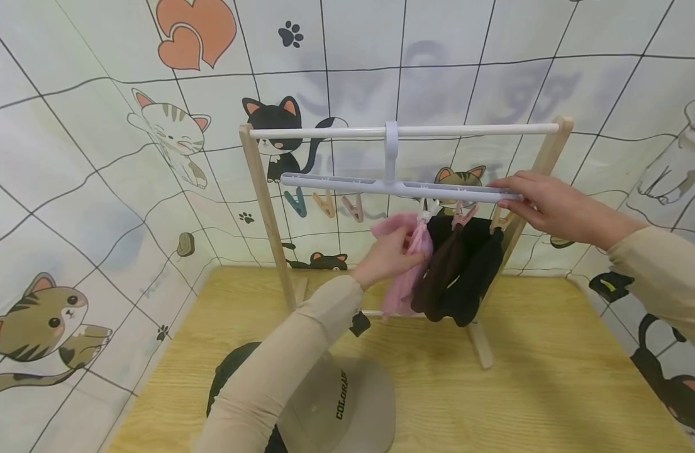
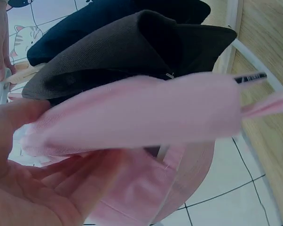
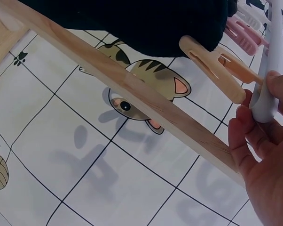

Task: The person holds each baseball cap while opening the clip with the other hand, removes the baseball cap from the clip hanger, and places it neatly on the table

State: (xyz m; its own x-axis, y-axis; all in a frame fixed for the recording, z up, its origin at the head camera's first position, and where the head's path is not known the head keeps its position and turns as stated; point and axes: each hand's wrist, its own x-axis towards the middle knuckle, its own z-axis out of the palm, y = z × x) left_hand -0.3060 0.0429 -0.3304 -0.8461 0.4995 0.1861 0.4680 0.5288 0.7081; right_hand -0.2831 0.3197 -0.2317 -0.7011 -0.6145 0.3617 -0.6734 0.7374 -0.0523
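A white clip hanger (image 1: 336, 184) hangs by its hook from the rack's rod. My right hand (image 1: 556, 207) grips the hanger's right end, thumb and fingers around it in the right wrist view. From the right half hang a pink cap (image 1: 404, 289), a dark brown cap (image 1: 438, 274) and a black cap (image 1: 477, 274). They hang from a white clip (image 1: 428, 211), a pink clip (image 1: 463, 216) and a peach clip (image 3: 216, 70). With my left hand (image 1: 388, 257) I pinch the pink cap below its clip; in the left wrist view its fabric lies between thumb and fingers.
Blue (image 1: 295, 202), orange (image 1: 324, 205) and pale pink clips (image 1: 353, 207) hang bare on the hanger's left half. The wooden rack (image 1: 268, 214) stands on a wood-patterned tabletop (image 1: 551, 377). A beige cap (image 1: 370, 402) and a dark item (image 1: 229, 365) lie partly under my left sleeve.
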